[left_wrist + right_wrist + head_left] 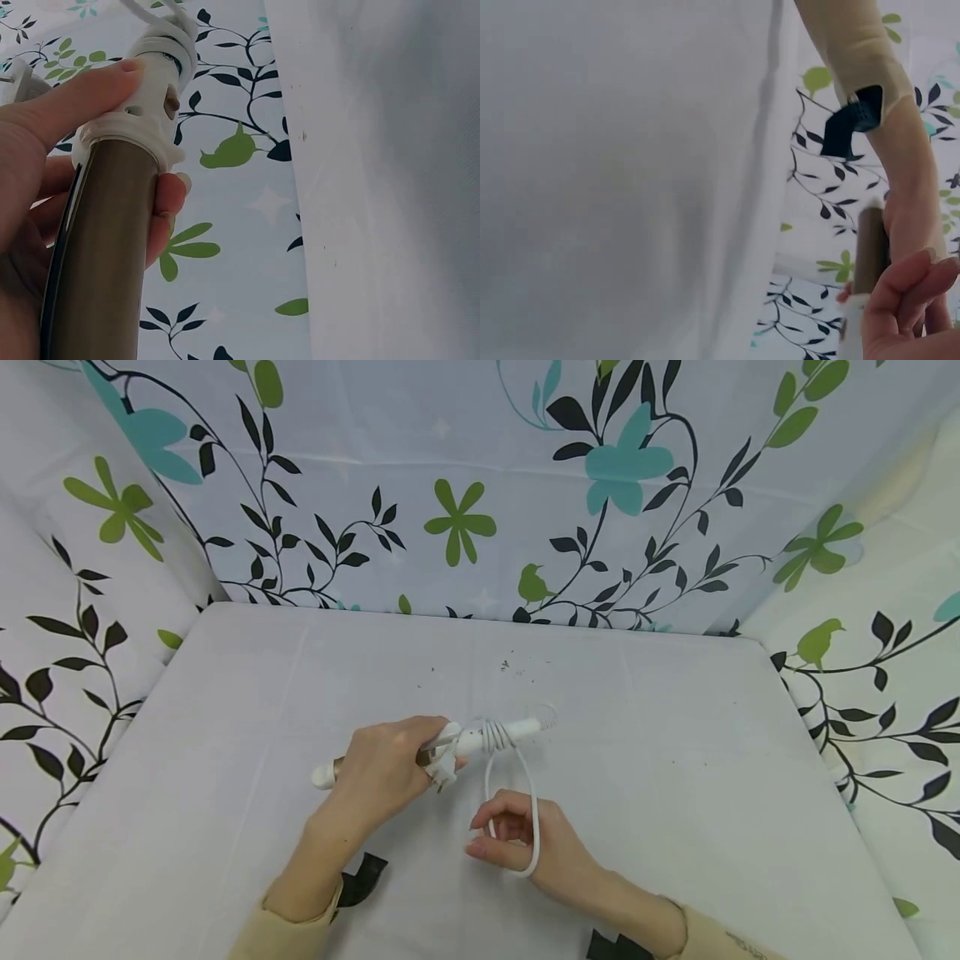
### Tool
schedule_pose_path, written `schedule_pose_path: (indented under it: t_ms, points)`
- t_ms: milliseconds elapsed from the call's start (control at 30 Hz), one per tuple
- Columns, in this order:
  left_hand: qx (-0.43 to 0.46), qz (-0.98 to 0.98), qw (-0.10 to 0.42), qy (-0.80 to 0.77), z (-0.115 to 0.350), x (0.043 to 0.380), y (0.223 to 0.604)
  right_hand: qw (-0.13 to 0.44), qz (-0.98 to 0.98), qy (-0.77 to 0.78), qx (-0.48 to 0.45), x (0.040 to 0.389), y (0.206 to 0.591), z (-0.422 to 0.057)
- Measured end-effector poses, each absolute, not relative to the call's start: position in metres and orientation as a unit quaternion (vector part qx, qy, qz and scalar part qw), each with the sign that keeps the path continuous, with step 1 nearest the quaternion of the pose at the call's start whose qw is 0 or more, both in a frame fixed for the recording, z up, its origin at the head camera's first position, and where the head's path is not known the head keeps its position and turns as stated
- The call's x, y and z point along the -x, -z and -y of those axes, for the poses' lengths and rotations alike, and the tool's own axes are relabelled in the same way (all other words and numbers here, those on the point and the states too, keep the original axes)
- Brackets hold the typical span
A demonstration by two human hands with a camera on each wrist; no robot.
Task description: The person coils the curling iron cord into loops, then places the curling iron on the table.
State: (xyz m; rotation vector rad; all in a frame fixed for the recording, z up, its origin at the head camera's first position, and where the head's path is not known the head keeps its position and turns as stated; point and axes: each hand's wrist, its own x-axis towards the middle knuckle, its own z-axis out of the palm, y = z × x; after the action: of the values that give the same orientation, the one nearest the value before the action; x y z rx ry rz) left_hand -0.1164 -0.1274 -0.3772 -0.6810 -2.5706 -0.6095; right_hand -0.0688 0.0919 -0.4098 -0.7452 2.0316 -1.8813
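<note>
A curling iron (471,742) with a white handle and a brownish barrel is held above the white table. My left hand (378,768) grips it around the barrel and handle joint; the left wrist view shows the thumb along the white handle and fingers around the barrel (105,247). A white plug (442,767) hangs beside the left fingers. The white cord (535,818) is wound several times round the handle, then drops in a loop to my right hand (551,847). Its curled fingers and thumb hold that loop. In the right wrist view, the cord is not visible.
The table (225,777) is covered in white cloth with small dark specks. Patterned curtains (465,460) with leaves and birds surround its back and sides. Black straps (363,878) stick out at both sleeves.
</note>
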Motion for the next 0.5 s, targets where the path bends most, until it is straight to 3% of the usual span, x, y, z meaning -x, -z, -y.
schedule_pose_path:
  t_ms: [300,500]
  points:
    - [0.248,0.931,0.168,0.209,0.129,0.118,0.379,0.07,-0.616,0.634,0.462,0.085,0.389,-0.098]
    - [0.281,0.924,0.139,0.219,0.126,0.116,0.379,-0.006,-0.67,0.585,0.457,0.096,0.373,-0.099]
